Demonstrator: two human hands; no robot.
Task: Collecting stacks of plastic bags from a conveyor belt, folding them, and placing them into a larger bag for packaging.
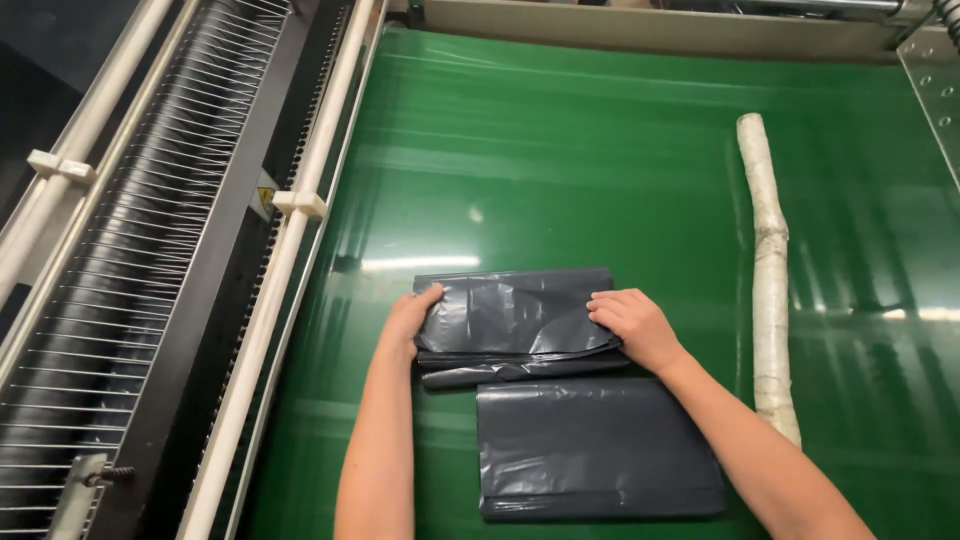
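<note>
Broadly, a glossy green belt (600, 150) fills the frame, reflecting overhead lights. Along the left edge runs a machine with white rails (290, 230) and a dark roller (150, 230) crossed by fine wires. At centre, the left hand (408, 318) and the right hand (632, 325) press flat, fingers together, on the two ends of a crinkled dark grey plastic bag stack (515, 315). Just below lies a smoother folded bag stack (595, 445). At right rests a long, pale, wrapped roll (770, 270).

Dk grey bags (520, 320), green belt (600, 160)
</note>
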